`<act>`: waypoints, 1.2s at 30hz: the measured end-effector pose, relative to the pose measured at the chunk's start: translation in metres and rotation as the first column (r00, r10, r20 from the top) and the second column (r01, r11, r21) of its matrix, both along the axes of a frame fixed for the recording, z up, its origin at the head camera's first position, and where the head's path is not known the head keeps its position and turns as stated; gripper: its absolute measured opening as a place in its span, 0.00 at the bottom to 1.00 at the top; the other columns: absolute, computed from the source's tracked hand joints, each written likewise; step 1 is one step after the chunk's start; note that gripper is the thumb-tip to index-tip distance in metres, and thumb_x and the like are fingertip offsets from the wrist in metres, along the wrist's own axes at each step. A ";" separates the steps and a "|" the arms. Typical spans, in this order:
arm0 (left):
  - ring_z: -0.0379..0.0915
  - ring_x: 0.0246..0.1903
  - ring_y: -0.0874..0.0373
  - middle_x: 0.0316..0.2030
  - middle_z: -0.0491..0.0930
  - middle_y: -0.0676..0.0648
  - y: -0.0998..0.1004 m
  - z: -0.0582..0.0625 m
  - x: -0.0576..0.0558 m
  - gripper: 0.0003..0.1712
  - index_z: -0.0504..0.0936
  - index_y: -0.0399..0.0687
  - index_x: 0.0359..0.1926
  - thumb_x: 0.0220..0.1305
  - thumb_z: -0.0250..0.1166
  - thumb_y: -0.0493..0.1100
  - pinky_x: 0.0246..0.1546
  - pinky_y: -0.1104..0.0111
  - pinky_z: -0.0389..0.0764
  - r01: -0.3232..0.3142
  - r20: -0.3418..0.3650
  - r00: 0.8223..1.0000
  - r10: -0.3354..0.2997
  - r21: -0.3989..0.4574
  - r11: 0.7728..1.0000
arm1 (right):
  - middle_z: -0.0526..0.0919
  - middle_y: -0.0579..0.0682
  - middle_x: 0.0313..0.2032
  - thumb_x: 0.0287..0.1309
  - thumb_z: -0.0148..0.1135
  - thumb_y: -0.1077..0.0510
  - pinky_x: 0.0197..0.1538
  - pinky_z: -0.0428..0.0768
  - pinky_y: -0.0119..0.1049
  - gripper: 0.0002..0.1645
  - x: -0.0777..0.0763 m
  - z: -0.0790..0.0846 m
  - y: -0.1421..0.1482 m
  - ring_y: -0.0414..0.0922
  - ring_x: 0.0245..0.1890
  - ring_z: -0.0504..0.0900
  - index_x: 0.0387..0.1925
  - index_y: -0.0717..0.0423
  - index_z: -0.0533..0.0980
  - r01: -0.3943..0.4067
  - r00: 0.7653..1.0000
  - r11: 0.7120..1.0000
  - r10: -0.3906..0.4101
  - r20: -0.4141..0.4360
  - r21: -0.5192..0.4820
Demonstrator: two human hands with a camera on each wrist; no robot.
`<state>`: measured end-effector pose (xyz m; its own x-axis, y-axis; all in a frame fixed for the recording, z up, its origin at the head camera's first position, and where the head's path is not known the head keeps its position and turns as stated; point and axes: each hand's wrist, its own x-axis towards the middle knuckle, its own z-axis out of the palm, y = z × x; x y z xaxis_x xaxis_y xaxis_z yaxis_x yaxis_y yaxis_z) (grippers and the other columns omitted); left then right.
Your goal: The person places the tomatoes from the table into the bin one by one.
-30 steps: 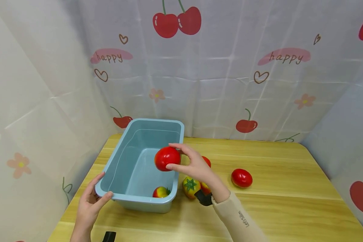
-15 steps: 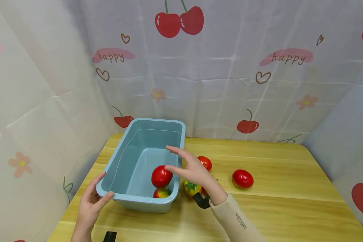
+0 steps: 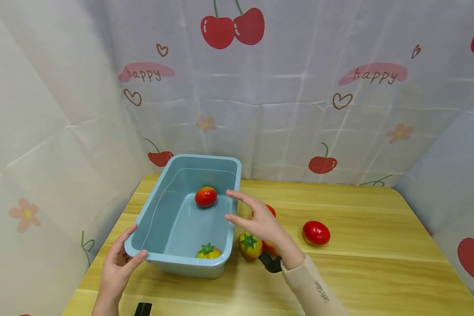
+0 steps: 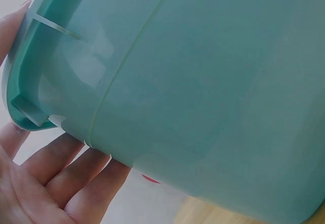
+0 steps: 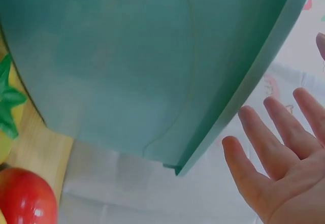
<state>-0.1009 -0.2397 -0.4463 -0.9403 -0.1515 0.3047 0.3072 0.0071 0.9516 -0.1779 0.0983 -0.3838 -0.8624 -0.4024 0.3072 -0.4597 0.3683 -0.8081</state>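
My left hand grips the near left corner of the light blue plastic tub, thumb over the rim and fingers against the outside wall in the left wrist view. Above the tub's right rim my right hand is spread with nothing in it; the right wrist view shows its fingers apart, beside the rim. Inside the tub, a red tomato lies toward the far end. A yellow tomato with a green leafy top sits near the front wall, partly hidden by the rim.
Right of the tub stand a yellow-green tomato and a red-yellow one, with a red one partly behind my right hand. Farther right lies a shiny red tomato on the wooden table. A printed curtain surrounds the table.
My right hand let go of the red tomato, which dropped into the tub and moved to its far end. The yellow tomato turned leafy top up. My left hand stayed put.
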 end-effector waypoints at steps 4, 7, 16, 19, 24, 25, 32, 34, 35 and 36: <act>0.69 0.51 0.62 0.59 0.68 0.53 0.000 0.000 0.000 0.37 0.63 0.34 0.66 0.54 0.58 0.18 0.43 0.78 0.74 0.002 -0.003 1.000 -0.002 -0.001 1.000 | 0.70 0.41 0.61 0.55 0.66 0.47 0.60 0.65 0.50 0.35 0.001 -0.004 0.008 0.43 0.61 0.67 0.64 0.43 0.67 0.016 1.000 0.999 -0.017 -0.011 -0.044; 0.69 0.51 0.62 0.59 0.68 0.52 -0.001 0.000 0.000 0.37 0.63 0.34 0.66 0.54 0.58 0.17 0.43 0.78 0.74 0.005 -0.007 1.000 -0.005 -0.001 1.000 | 0.69 0.48 0.62 0.55 0.68 0.53 0.60 0.65 0.51 0.38 0.001 -0.007 0.016 0.47 0.61 0.68 0.66 0.49 0.64 0.036 0.999 0.996 -0.036 0.003 -0.078; 0.70 0.51 0.62 0.59 0.68 0.52 -0.001 -0.001 -0.001 0.37 0.63 0.33 0.66 0.54 0.57 0.17 0.43 0.77 0.74 0.014 -0.018 1.000 -0.014 0.007 1.000 | 0.68 0.51 0.63 0.55 0.67 0.52 0.59 0.65 0.56 0.38 0.006 -0.013 0.042 0.52 0.63 0.66 0.66 0.48 0.63 0.103 0.990 0.991 -0.094 0.101 -0.090; 0.70 0.50 0.62 0.59 0.68 0.51 -0.001 -0.001 -0.001 0.37 0.63 0.33 0.66 0.54 0.57 0.17 0.43 0.77 0.74 0.014 -0.016 1.000 -0.014 0.006 1.000 | 0.68 0.51 0.63 0.55 0.66 0.48 0.60 0.63 0.58 0.38 0.007 -0.017 0.051 0.53 0.63 0.65 0.66 0.46 0.63 0.132 0.983 0.990 -0.123 0.134 -0.058; 0.70 0.50 0.62 0.58 0.69 0.52 -0.001 0.000 0.000 0.37 0.63 0.34 0.66 0.54 0.57 0.17 0.43 0.77 0.74 0.009 -0.011 1.000 -0.009 0.003 1.000 | 0.68 0.51 0.63 0.54 0.65 0.42 0.59 0.63 0.60 0.40 0.010 -0.030 0.065 0.55 0.62 0.65 0.66 0.46 0.63 0.171 0.976 0.985 -0.169 0.138 -0.002; 0.70 0.50 0.62 0.57 0.69 0.52 -0.001 0.000 0.000 0.37 0.63 0.34 0.66 0.54 0.57 0.17 0.43 0.77 0.74 0.009 -0.010 1.000 -0.009 0.003 1.000 | 0.68 0.51 0.62 0.54 0.66 0.42 0.59 0.63 0.59 0.40 0.011 -0.033 0.068 0.55 0.62 0.65 0.66 0.47 0.63 0.174 0.976 0.985 -0.173 0.134 0.007; 0.71 0.49 0.62 0.57 0.70 0.52 -0.001 0.001 0.000 0.37 0.63 0.34 0.66 0.54 0.58 0.17 0.42 0.77 0.75 0.008 0.001 1.000 -0.008 0.010 1.000 | 0.70 0.52 0.61 0.52 0.68 0.45 0.61 0.62 0.57 0.40 0.015 -0.057 0.083 0.54 0.62 0.66 0.64 0.52 0.66 0.159 0.977 0.986 -0.163 0.139 0.040; 0.71 0.49 0.63 0.57 0.70 0.53 0.000 0.001 0.001 0.37 0.63 0.34 0.66 0.54 0.58 0.18 0.42 0.77 0.75 0.006 0.005 1.000 -0.006 0.011 1.000 | 0.70 0.54 0.61 0.52 0.68 0.46 0.61 0.61 0.58 0.39 0.015 -0.065 0.087 0.55 0.62 0.66 0.63 0.53 0.66 0.155 0.977 0.987 -0.159 0.145 0.039; 0.71 0.49 0.63 0.57 0.70 0.53 0.000 0.001 0.001 0.37 0.63 0.35 0.66 0.54 0.58 0.18 0.42 0.77 0.75 0.004 0.008 1.000 -0.005 0.011 1.000 | 0.70 0.54 0.61 0.52 0.69 0.46 0.61 0.60 0.59 0.39 0.015 -0.068 0.089 0.55 0.62 0.66 0.63 0.54 0.66 0.155 0.976 0.987 -0.159 0.148 0.038; 0.71 0.49 0.63 0.57 0.70 0.53 0.000 0.002 0.001 0.37 0.63 0.35 0.66 0.54 0.58 0.18 0.42 0.77 0.75 0.003 0.010 1.000 -0.003 0.011 1.000 | 0.70 0.54 0.61 0.52 0.69 0.47 0.61 0.60 0.59 0.39 0.015 -0.072 0.090 0.55 0.62 0.66 0.63 0.54 0.67 0.155 0.976 0.987 -0.159 0.149 0.038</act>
